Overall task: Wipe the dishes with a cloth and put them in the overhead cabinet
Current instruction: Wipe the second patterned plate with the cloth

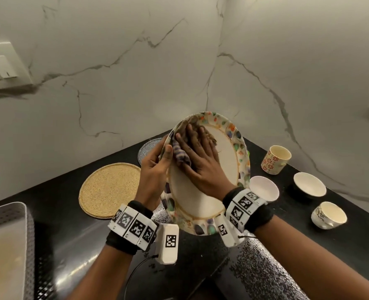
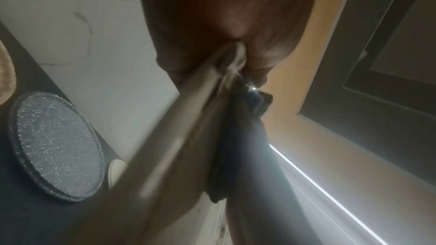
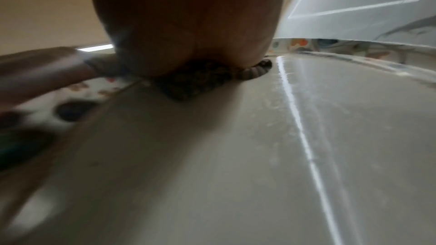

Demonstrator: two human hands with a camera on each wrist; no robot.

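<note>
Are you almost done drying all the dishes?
Not nearly. Nothing looks finished, and no cabinet shelf is in view. Right now the left hand grips the rim of the flowery plate while the right hand presses the cloth flat on it. Waiting on the counter: a patterned mug, two white bowls, a cup and a speckled grey plate.

cork mat (image 1: 109, 189) flat on black counter (image 1: 201, 267) | grey perforated tray (image 1: 8, 245) at left | wall switch plate (image 1: 1, 66)
</note>
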